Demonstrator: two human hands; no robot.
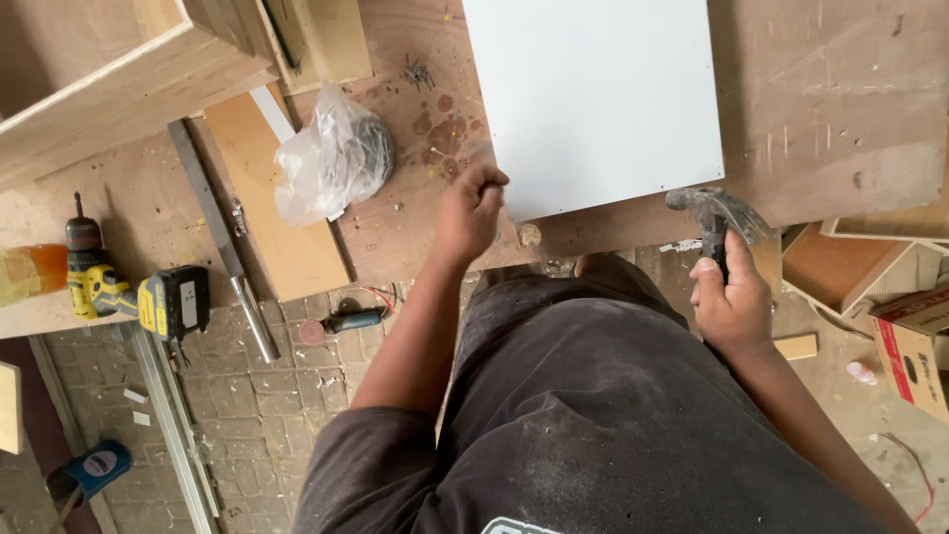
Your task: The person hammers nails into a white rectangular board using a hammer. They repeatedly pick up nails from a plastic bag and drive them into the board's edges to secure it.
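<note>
**Hammer raised beside the white panel's near corner**

Nailing looks to be the step in hand. The left hand (471, 210) is pinched shut at the near left corner of the white panel (593, 94), fingertips bunched as if steadying something small there; whether a nail sits between them is too small to tell. The right hand (730, 302) is clenched around the handle of a claw hammer (714, 213), its metal head hanging just past the panel's near right corner, clear of the wood.

By my reading, a strike would call for the hammer to cross over to the left hand's corner and come down square, with the fingertips kept out from under the head.

The panel is flat, matt white and clean-edged, with a few tiny dark dots along its edges. It lies on the scarred, stained plywood counter (840, 109), directly ahead of both hands.

Just left of the left hand sits a clear plastic bag (331, 158) of dark small parts. Further left lie a long metal bar (222, 237) and a yellow-and-black cordless drill (133, 292). A few loose dark nails (418, 71) are scattered beyond the bag, beside the panel's left edge.
</note>
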